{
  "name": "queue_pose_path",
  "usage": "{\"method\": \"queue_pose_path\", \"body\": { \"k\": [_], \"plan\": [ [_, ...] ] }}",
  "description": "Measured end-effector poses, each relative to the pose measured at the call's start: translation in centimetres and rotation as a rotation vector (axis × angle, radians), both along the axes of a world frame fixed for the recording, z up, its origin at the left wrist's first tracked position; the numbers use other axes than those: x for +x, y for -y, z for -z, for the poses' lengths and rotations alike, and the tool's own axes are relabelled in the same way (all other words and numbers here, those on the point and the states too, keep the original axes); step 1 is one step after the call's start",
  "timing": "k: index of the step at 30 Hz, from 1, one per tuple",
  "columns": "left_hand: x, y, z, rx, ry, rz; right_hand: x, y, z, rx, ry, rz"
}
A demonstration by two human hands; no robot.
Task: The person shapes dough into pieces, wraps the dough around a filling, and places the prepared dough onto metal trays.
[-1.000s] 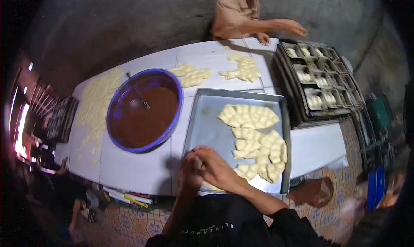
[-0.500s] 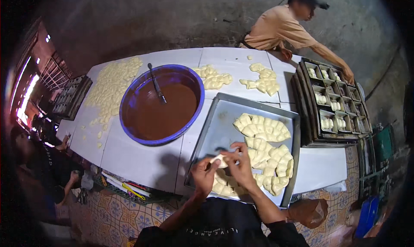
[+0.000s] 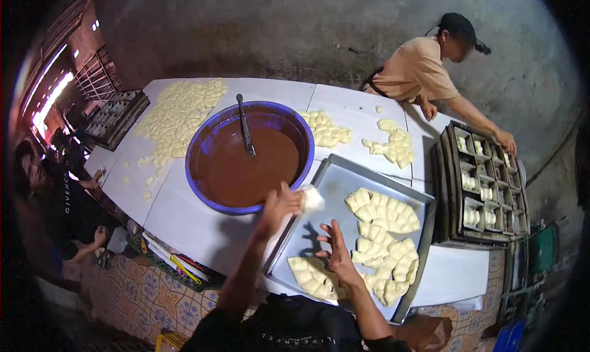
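Note:
My left hand (image 3: 281,209) is raised by the near right rim of the purple basin (image 3: 208,205). A pale, flattened piece of dough (image 3: 313,199), blurred by motion, is at its fingertips. Over the grey metal tray (image 3: 326,183), my right hand (image 3: 339,257) has its fingers spread with nothing in them. Rows of filled-looking dough pieces (image 3: 387,210) lie joined together along the tray's right side, and another dough cluster (image 3: 312,278) rests at its near left. Brown chocolate-coloured filling (image 3: 246,174) fills the basin, with a dark-handled utensil (image 3: 246,127) leaning in it.
Many small dough pieces (image 3: 181,109) cover the table's far left, with smaller groups behind the tray. At the right, a co-worker (image 3: 424,66) reaches to stacked baking moulds (image 3: 482,186) partly filled with dough. Another mould stack (image 3: 117,118) and a seated person (image 3: 67,198) are at left.
My hands have separated: the left has moved up and left with the dough piece, while the right has opened lower over the tray. The whole view has shifted slightly.

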State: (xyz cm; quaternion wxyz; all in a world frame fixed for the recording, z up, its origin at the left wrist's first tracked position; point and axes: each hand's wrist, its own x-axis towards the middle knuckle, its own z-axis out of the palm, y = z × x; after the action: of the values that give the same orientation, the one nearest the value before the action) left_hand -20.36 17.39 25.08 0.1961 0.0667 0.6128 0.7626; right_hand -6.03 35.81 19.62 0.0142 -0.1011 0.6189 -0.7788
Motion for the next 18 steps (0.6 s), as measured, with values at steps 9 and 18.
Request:
{"method": "queue_pose_path", "body": {
  "k": [9,18],
  "plan": [
    [-8.6,1.9,1.3,-1.044,-0.174,-0.06,-1.0,-0.7,3.2,-0.24,0.105,0.172],
    [5.0,-3.5,0.9,0.157,0.436,0.069,-2.1,1.5,3.8,-0.77,0.478,0.205]
  ]
}}
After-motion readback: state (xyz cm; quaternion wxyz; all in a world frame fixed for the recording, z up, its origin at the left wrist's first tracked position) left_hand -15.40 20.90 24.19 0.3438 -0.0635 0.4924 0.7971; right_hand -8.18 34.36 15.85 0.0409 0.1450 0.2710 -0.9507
